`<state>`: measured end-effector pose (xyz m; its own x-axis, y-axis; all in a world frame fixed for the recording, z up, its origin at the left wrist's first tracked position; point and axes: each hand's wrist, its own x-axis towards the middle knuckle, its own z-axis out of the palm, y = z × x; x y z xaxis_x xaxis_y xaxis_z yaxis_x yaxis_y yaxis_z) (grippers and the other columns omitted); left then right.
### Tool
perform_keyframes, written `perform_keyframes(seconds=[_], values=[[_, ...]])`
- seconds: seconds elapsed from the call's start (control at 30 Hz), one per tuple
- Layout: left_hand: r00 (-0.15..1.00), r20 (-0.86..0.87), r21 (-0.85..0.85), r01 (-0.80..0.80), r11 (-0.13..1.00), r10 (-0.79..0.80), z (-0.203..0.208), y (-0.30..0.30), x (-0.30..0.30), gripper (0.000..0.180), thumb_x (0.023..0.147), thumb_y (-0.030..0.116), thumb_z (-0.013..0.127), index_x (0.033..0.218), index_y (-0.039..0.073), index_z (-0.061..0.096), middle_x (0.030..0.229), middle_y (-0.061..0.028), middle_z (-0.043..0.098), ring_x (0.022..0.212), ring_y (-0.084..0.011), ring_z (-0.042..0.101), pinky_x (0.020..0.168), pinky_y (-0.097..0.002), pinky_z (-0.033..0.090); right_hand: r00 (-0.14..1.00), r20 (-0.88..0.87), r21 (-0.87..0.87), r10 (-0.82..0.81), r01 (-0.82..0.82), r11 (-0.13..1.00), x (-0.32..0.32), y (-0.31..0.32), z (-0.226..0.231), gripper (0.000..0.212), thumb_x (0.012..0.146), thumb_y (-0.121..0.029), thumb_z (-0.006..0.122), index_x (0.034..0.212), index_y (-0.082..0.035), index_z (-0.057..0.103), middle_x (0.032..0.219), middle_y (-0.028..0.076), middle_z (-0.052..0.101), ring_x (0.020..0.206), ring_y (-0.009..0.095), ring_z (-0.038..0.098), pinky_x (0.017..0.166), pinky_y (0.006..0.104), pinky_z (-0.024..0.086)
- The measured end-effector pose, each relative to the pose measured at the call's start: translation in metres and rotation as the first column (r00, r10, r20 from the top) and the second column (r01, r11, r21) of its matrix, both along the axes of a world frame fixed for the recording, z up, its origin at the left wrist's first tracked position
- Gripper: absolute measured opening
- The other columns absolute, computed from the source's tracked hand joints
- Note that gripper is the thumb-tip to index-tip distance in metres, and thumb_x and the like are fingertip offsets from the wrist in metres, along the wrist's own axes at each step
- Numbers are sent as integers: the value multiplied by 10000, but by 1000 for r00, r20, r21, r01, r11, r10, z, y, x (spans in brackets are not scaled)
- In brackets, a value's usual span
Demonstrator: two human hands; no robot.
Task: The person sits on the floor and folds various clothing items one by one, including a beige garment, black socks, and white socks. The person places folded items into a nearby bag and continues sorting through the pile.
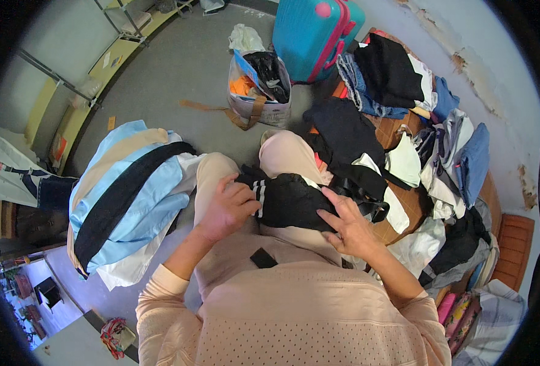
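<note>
Across my lap lies a black garment (291,201), folded into a narrow bundle, with white stripes near its left end. My left hand (230,204) grips that end beside the stripes, its fingers bent over the cloth. At the other end my right hand (350,227) rests on the fabric with thumb and fingers spread apart. What kind of garment it is cannot be made out. A small black patch (262,258) shows on my clothing below the bundle.
To my left lies a draped pile of light blue, beige, black and white clothes (154,186). Heaped clothes (343,134) cover much of the brown wooden surface (398,131) on my right. Ahead stand a stuffed bag (276,114) and a teal suitcase (297,36) with pink trim.
</note>
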<state>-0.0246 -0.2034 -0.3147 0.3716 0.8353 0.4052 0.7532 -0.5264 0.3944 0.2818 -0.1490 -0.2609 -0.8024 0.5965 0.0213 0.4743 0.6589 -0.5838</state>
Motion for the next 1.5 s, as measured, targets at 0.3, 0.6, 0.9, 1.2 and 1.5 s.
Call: perform_keyframes(seconds=[0.3,0.6,0.9,1.2,1.5], values=[[970,229,-293,-13,956,84,18,-4,5,213,692,216,727,884,155,659,900,-24,585,979,-227,552,1034,-514,255,924,-204,-129,-324,303,944,16,-5,-13,332,734,-75,709,1053,-31,629,1161,184,559,1038,329,555,859,367,460],[970,175,-233,-128,964,171,11,23,52,269,660,219,785,859,114,637,885,-33,581,959,-234,542,1005,-505,277,846,-166,-111,-507,495,862,11,-19,-17,258,718,-60,711,943,-18,592,858,150,556,773,299,569,679,357,470],[851,470,-327,-77,942,233,16,16,47,268,686,144,768,885,38,624,835,-105,595,789,-278,590,757,-376,465,815,-246,-168,-524,497,851,7,-29,-15,95,761,-35,644,784,-19,553,710,109,504,650,246,519,586,333,414],[909,273,-500,-146,853,315,-6,49,42,368,767,209,710,1074,45,592,921,-138,588,854,-324,585,742,-388,474,704,-134,-633,-697,480,607,20,-9,-54,165,818,-62,669,928,-33,550,727,-29,506,639,59,450,581,212,382],[953,243,-113,-155,981,179,-14,33,78,409,733,174,710,1118,96,594,982,-103,577,909,-285,547,798,-389,404,557,5,-839,-830,454,300,19,-26,-53,223,791,-89,727,900,-47,536,749,-38,477,661,41,436,607,189,366]])
